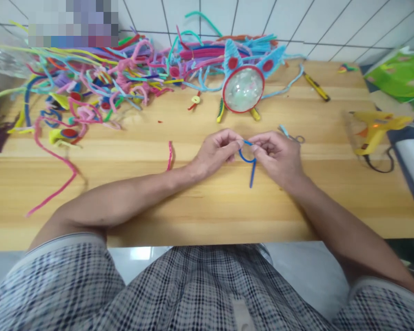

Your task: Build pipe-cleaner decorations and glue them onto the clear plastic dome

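Observation:
Between my two hands is a blue pipe cleaner point(247, 160), bent into a small loop with one straight tail hanging toward me. My left hand point(221, 149) pinches the loop's left side between thumb and forefinger. On the other side, my right hand point(278, 154) pinches it where the tail crosses the loop. Just beyond my hands stands a round clear dome with a red rim point(244, 89), with light blue fuzzy ears and yellow-green feet. A short pink pipe cleaner piece point(169, 155) lies to the left of my left hand.
A heap of colourful pipe cleaners point(124, 73) spreads over the back left of the wooden table point(207, 211). At right are a yellow glue gun point(376, 131) with an orange light, a yellow utility knife point(316, 86) and a green bag point(400, 76). Small scissors point(299, 139) lie partly behind my right hand.

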Demonstrator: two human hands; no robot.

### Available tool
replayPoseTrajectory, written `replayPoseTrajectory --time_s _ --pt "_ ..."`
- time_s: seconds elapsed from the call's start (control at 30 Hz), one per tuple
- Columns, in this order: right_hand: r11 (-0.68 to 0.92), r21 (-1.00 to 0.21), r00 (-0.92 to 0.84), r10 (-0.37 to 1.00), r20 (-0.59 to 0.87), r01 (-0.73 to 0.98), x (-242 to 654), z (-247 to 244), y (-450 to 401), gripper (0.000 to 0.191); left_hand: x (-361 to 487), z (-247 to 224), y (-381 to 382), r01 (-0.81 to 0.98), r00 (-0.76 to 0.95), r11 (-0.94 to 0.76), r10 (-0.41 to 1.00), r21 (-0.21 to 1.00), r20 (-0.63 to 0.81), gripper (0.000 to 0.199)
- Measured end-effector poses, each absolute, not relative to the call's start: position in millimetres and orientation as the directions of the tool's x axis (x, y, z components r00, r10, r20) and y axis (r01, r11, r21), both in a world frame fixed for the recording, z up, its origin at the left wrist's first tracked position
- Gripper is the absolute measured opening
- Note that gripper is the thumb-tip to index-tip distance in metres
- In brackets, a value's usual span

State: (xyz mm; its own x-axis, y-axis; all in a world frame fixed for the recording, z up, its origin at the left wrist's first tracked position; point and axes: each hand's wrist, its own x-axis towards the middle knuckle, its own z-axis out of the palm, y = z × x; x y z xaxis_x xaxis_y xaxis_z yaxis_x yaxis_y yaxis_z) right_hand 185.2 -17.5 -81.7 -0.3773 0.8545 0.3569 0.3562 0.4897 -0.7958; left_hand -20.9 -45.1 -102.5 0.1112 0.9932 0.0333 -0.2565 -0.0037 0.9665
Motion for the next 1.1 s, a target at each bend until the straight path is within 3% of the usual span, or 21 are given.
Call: replayPoseTrajectory --time_s 0.37,0.6,0.7,0.77,0.87,1.03,1.1 --pt "0.424 -0.838 -0.37 0.881 0.294 0.343 184.7 -84.7 -10.6 0.022 -23.0 -98.1 -50.1 -0.349 0.108 0.138 0.988 0.927 -0.107 0.041" --pt "0.273 -0.774 -0.284 0.95 0.126 0.571 230.2 -52.3 21.4 0.017 -23.0 -103.0 -47.1 -0.366 0.111 0.101 0.992 0.925 -0.064 0.051" --pt "0.175 -0.659 -0.135 0.985 0.111 0.732 280.9 -50.0 23.6 0.016 -22.1 -102.9 -47.0 -0.376 0.106 0.103 0.992 0.921 -0.067 0.047" --pt "0.03 -0.632 0.088 0.984 0.155 0.775 321.6 -55.4 19.6 0.013 -20.6 -102.6 -47.3 -0.383 0.102 0.112 0.992 0.917 -0.079 0.042" --pt "-0.167 -0.701 0.51 0.801 0.314 0.693 377.6 -66.6 19.4 0.026 -17.8 -102.5 -47.2 -0.378 0.126 0.142 0.987 0.915 -0.101 0.037" --pt "-0.236 -0.74 0.636 0.704 0.317 0.63 422.6 -77.1 56.6 0.053 -14.5 -105.5 -47.3 -0.321 0.153 0.143 0.983 0.936 -0.098 0.032" --pt "-0.246 -0.754 0.629 0.728 0.271 0.61 427.6 -79.1 75.9 0.053 -14.0 -107.5 -47.9 -0.319 0.158 0.118 0.985 0.94 -0.07 0.032"
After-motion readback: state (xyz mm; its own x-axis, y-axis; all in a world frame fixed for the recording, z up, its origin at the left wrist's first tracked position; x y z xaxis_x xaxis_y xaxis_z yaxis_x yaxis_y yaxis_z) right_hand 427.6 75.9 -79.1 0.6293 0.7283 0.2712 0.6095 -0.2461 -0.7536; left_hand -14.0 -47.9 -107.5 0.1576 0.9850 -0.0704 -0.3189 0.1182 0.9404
